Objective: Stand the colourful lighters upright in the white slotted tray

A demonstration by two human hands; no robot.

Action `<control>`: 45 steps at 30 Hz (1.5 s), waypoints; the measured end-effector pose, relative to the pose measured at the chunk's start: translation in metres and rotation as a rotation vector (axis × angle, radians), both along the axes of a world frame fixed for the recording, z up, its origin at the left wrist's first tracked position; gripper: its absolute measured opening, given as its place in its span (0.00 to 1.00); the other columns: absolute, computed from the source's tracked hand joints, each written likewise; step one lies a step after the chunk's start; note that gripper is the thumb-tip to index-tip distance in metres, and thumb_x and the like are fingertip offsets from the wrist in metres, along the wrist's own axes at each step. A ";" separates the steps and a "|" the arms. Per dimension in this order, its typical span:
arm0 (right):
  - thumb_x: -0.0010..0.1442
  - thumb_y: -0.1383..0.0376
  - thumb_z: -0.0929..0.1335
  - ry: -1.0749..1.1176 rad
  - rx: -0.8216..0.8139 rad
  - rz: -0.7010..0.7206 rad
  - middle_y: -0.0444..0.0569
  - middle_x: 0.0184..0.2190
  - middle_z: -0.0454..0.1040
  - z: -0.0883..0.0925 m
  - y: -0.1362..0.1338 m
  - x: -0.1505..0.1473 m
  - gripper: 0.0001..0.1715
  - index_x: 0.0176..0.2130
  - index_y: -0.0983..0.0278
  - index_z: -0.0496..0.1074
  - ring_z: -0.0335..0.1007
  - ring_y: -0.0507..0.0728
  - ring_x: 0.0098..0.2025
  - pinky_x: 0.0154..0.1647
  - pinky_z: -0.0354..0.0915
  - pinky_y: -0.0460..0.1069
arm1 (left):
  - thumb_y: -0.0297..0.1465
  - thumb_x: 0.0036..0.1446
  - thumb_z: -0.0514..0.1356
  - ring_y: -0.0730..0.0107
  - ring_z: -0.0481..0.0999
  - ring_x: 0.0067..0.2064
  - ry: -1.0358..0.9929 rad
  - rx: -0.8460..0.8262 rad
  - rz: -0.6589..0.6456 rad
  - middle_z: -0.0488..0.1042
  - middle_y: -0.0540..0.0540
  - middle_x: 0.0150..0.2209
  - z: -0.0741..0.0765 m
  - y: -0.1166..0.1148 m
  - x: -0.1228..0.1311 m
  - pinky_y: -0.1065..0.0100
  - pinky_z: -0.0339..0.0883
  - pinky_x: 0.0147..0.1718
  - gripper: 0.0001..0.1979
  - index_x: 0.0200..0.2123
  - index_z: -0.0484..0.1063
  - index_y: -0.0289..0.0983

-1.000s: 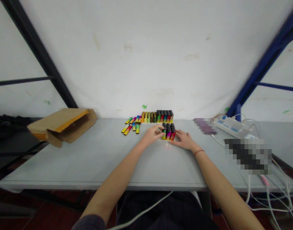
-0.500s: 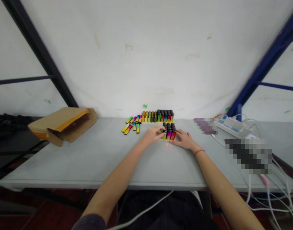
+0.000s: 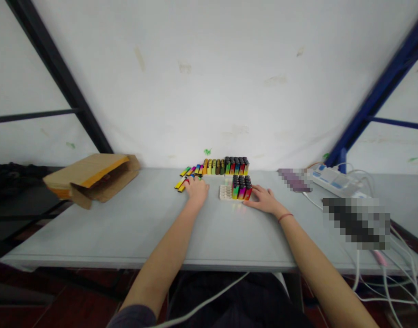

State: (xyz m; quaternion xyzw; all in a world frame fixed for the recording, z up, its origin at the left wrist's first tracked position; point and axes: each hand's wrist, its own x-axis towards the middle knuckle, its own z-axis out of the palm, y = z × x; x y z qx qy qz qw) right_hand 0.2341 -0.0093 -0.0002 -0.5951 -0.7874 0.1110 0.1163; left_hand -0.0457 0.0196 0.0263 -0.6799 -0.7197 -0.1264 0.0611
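My left hand (image 3: 197,190) is over the loose lighters on the left, fingers apart and bent down onto them; the fingertips are partly hidden. Yellow-and-black lighters (image 3: 180,184) lie beside it. My right hand (image 3: 263,199) rests at the right end of a white tray (image 3: 225,193) with small holes, thumb by its front edge and fingers spread along its side. Several upright lighters (image 3: 242,187) with black tops and green, pink and red bodies fill the tray's right part. Empty holes show in its left part.
Behind stand a block of black-topped lighters (image 3: 236,166) and rows of yellow to dark ones (image 3: 214,166). An open cardboard box (image 3: 92,175) lies at the left. A power strip (image 3: 335,178) and white cables (image 3: 383,298) are at the right; a grey table (image 3: 154,228) meets the wall.
My left hand has moved left, away from the tray to the loose lighters, uncovering the tray's left part. The right hand has stayed at the tray's right end.
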 end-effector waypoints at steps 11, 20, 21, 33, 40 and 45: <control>0.63 0.41 0.67 -0.013 0.000 -0.012 0.57 0.72 0.59 0.001 -0.001 -0.001 0.42 0.69 0.57 0.63 0.50 0.72 0.73 0.71 0.44 0.75 | 0.31 0.68 0.53 0.49 0.76 0.56 -0.090 -0.084 -0.113 0.77 0.29 0.52 -0.007 0.012 0.002 0.58 0.67 0.54 0.17 0.49 0.77 0.29; 0.63 0.40 0.66 0.013 -0.010 0.002 0.58 0.72 0.58 -0.002 0.000 0.001 0.43 0.69 0.57 0.63 0.50 0.73 0.73 0.69 0.42 0.78 | 0.38 0.71 0.47 0.73 0.67 0.21 -1.298 0.021 -0.160 0.69 0.50 0.25 -0.008 0.017 0.024 0.71 0.61 0.23 0.16 0.35 0.68 0.39; 0.63 0.40 0.66 0.011 -0.011 0.001 0.58 0.72 0.58 -0.002 0.001 0.001 0.43 0.69 0.57 0.63 0.49 0.73 0.73 0.69 0.42 0.78 | 0.42 0.70 0.48 0.75 0.64 0.19 -1.422 -0.008 -0.167 0.67 0.52 0.23 -0.007 0.015 0.028 0.72 0.58 0.20 0.16 0.35 0.67 0.39; 0.63 0.40 0.67 -0.008 0.012 -0.002 0.59 0.71 0.59 0.000 0.000 0.001 0.43 0.68 0.57 0.63 0.52 0.73 0.72 0.70 0.45 0.75 | 0.52 0.68 0.44 0.79 0.52 0.14 -1.913 -0.204 -0.261 0.55 0.58 0.16 0.009 -0.001 0.039 0.76 0.47 0.14 0.25 0.29 0.60 0.40; 0.63 0.40 0.66 -0.009 0.010 0.007 0.58 0.71 0.59 -0.002 0.001 0.002 0.41 0.67 0.56 0.65 0.51 0.72 0.72 0.70 0.43 0.76 | 0.57 0.64 0.45 0.80 0.45 0.13 -1.916 -0.247 -0.095 0.48 0.59 0.13 0.006 -0.004 0.040 0.76 0.39 0.13 0.28 0.23 0.55 0.41; 0.63 0.40 0.66 -0.014 0.007 0.001 0.58 0.72 0.58 -0.005 0.003 0.003 0.43 0.68 0.57 0.64 0.50 0.73 0.73 0.70 0.43 0.77 | 0.46 0.65 0.46 0.80 0.43 0.13 -1.909 -0.180 -0.046 0.47 0.59 0.13 0.005 -0.003 0.041 0.76 0.39 0.13 0.22 0.22 0.53 0.41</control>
